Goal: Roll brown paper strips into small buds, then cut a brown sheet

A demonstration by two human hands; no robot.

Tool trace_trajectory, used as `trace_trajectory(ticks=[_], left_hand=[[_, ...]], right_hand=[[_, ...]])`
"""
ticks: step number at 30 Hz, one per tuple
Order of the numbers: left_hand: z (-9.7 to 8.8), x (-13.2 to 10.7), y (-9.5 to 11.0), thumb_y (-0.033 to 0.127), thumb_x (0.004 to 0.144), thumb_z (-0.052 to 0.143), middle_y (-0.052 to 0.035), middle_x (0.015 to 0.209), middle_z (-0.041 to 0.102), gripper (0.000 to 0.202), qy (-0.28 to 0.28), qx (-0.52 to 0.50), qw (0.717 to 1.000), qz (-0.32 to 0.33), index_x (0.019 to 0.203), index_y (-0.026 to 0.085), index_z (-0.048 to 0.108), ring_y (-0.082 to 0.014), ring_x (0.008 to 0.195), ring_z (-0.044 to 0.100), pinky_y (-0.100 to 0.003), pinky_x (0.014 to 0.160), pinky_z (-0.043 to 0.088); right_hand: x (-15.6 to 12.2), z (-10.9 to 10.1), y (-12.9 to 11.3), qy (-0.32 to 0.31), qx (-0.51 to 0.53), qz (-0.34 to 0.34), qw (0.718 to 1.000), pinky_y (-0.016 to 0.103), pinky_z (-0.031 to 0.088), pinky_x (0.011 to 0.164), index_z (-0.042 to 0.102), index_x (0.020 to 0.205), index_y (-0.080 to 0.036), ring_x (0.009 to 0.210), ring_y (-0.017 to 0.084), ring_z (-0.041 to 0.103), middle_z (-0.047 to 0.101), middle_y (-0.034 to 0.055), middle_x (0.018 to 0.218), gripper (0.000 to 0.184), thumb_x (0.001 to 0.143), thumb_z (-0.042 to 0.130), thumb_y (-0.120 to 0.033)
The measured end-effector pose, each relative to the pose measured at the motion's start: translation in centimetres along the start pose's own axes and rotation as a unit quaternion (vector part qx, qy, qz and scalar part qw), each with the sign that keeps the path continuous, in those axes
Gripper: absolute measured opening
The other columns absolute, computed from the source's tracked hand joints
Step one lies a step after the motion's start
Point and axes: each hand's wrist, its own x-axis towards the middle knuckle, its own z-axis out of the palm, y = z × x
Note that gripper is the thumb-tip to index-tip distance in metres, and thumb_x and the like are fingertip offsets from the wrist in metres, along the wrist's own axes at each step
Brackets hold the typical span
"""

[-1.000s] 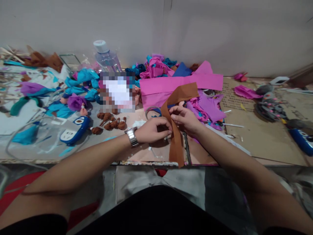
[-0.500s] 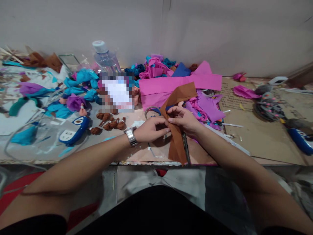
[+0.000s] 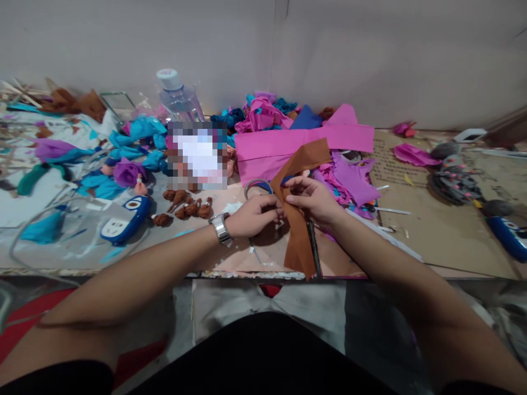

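Note:
A long strip of what looks like brown crepe paper slants across the work area, its lower end hanging at the table's front edge. My left hand, with a metal watch on the wrist, is closed at the strip's left edge, fingers bent together. Whatever small thing is between those fingertips cannot be made out. From the other side my right hand pinches the strip's narrow, gathered middle between thumb and fingers. Close behind the hands lie a ring-shaped roll and a wide pink paper sheet.
Several brown bundled pieces lie left of my hands, near a blue-and-white power strip. A clear bottle stands behind. Purple scraps lie to the right on cardboard. Blue and purple paper pieces crowd the left.
My left thumb and fingers have drawn closer together at the strip's edge. My right hand's fingers have shifted slightly rightward on the strip. The strip stays in nearly the same place.

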Motion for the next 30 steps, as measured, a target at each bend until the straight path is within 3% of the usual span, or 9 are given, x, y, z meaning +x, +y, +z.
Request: trace_trajectory(ticks=[3, 5, 9, 13, 16, 21, 26, 30], left_hand=[[0.3, 0.4, 0.0, 0.023, 0.083, 0.068, 0.0006, 0.076, 0.063, 0.010, 0.078, -0.126, 0.987, -0.056, 0.082, 0.018, 0.059, -0.0128, 0.068, 0.061, -0.027, 0.068, 0.051], [0.3, 0.6, 0.4, 0.020, 0.081, 0.067, 0.0035, 0.075, 0.060, 0.014, 0.129, -0.255, 0.955, -0.077, 0.088, 0.020, 0.054, -0.0115, 0.068, 0.061, -0.025, 0.067, 0.051], [0.3, 0.8, 1.0, 0.025, 0.079, 0.077, 0.0033, 0.080, 0.063, 0.030, 0.161, -0.363, 0.913, -0.097, 0.099, 0.020, 0.054, -0.0090, 0.070, 0.063, -0.021, 0.068, 0.052], [0.0, 1.0, 0.9, 0.028, 0.075, 0.085, 0.0043, 0.080, 0.065, 0.041, 0.194, -0.329, 0.922, -0.070, 0.105, 0.021, 0.057, -0.0076, 0.066, 0.061, -0.018, 0.061, 0.048], [-0.4, 1.1, 0.8, 0.027, 0.072, 0.087, 0.0033, 0.082, 0.067, 0.036, 0.224, -0.295, 0.928, -0.039, 0.097, 0.020, 0.061, -0.0074, 0.066, 0.062, -0.018, 0.060, 0.049], [-0.7, 1.2, 0.8, 0.026, 0.074, 0.084, 0.0018, 0.083, 0.068, 0.026, 0.264, -0.263, 0.928, -0.007, 0.091, 0.018, 0.067, -0.0059, 0.064, 0.060, -0.017, 0.059, 0.048], [-0.8, 1.2, 0.3, 0.030, 0.076, 0.084, 0.0002, 0.088, 0.069, 0.027, 0.266, -0.234, 0.935, 0.004, 0.095, 0.019, 0.067, -0.0081, 0.067, 0.061, -0.020, 0.063, 0.050], [-1.1, 1.1, -0.3, 0.027, 0.077, 0.086, 0.0000, 0.093, 0.069, 0.027, 0.265, -0.169, 0.948, 0.055, 0.096, 0.020, 0.068, -0.0103, 0.078, 0.064, -0.021, 0.072, 0.054]], right_hand=[[-0.3, 0.2, -0.5, -0.012, 0.029, 0.007, 0.999, 0.027, 0.055, 0.077, 0.075, 0.091, -0.024, 0.081, 0.014, 0.065, 0.070, -0.0022, 0.088, 0.040, 0.059, 0.098, -0.026], [-0.6, 0.3, -0.9, -0.033, 0.026, 0.012, 0.999, 0.029, 0.056, 0.079, 0.074, 0.091, -0.024, 0.083, 0.015, 0.067, 0.072, -0.0013, 0.093, 0.039, 0.060, 0.098, -0.027], [-0.9, 0.3, -1.3, -0.080, -0.012, 0.003, 0.997, 0.028, 0.054, 0.078, 0.075, 0.089, -0.022, 0.083, 0.016, 0.066, 0.072, 0.0004, 0.093, 0.036, 0.060, 0.097, -0.028], [-0.9, 0.3, -1.0, -0.088, -0.003, 0.014, 0.996, 0.030, 0.055, 0.081, 0.076, 0.094, -0.024, 0.086, 0.018, 0.068, 0.074, -0.0001, 0.094, 0.037, 0.061, 0.092, -0.025], [-0.7, 0.3, -0.8, -0.058, 0.030, 0.015, 0.998, 0.031, 0.055, 0.085, 0.076, 0.105, -0.027, 0.094, 0.020, 0.069, 0.076, -0.0006, 0.102, 0.045, 0.061, 0.084, -0.019], [-0.6, 0.4, -0.8, -0.003, 0.046, -0.020, 0.999, 0.028, 0.054, 0.086, 0.076, 0.100, -0.027, 0.097, 0.018, 0.068, 0.075, -0.0018, 0.106, 0.040, 0.062, 0.075, -0.015], [-0.5, 0.3, -0.4, -0.002, -0.006, -0.022, 1.000, 0.031, 0.054, 0.090, 0.076, 0.099, -0.027, 0.100, 0.020, 0.067, 0.073, -0.0019, 0.105, 0.037, 0.064, 0.073, -0.016], [-0.3, 0.0, 0.2, -0.005, -0.062, -0.018, 0.998, 0.028, 0.052, 0.079, 0.076, 0.098, -0.027, 0.088, 0.017, 0.063, 0.069, -0.0014, 0.097, 0.029, 0.071, 0.071, -0.019]])
